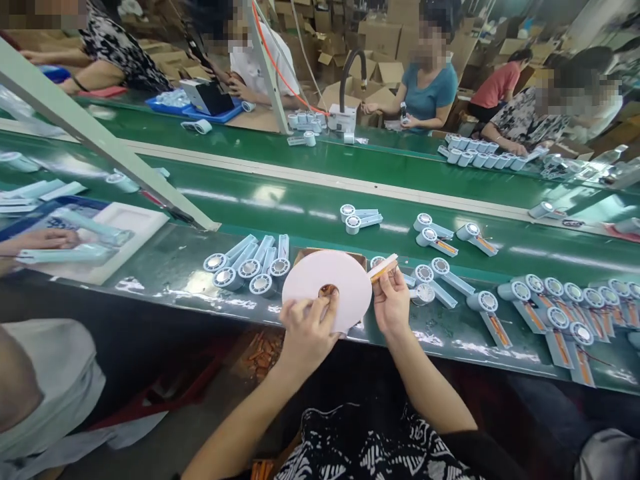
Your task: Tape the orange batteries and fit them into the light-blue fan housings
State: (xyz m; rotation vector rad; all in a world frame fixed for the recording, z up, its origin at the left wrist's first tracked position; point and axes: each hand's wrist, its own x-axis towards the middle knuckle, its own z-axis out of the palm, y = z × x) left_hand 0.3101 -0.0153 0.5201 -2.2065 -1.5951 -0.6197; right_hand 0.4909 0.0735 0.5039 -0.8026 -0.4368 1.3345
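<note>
My left hand (313,320) is closed on a large pale disc (327,273) that looks like a tape roll, its fingers at the centre hole. My right hand (391,297) pinches a narrow white-and-orange strip (383,269) beside the disc's right edge. Just behind that strip, one fan head is partly covered. Several light-blue handheld fan bodies (250,268) lie left of the disc. To the right, more fan bodies (487,303) lie with handles pointing toward me, some with orange strips inside them.
A green conveyor belt (280,183) runs across, carrying scattered fan bodies (353,220). A slanted metal post (115,147) stands at left, near a co-worker's hand (55,239) over a white tray (143,223). Several people work on the far side. Orange pieces (263,357) lie below the bench edge.
</note>
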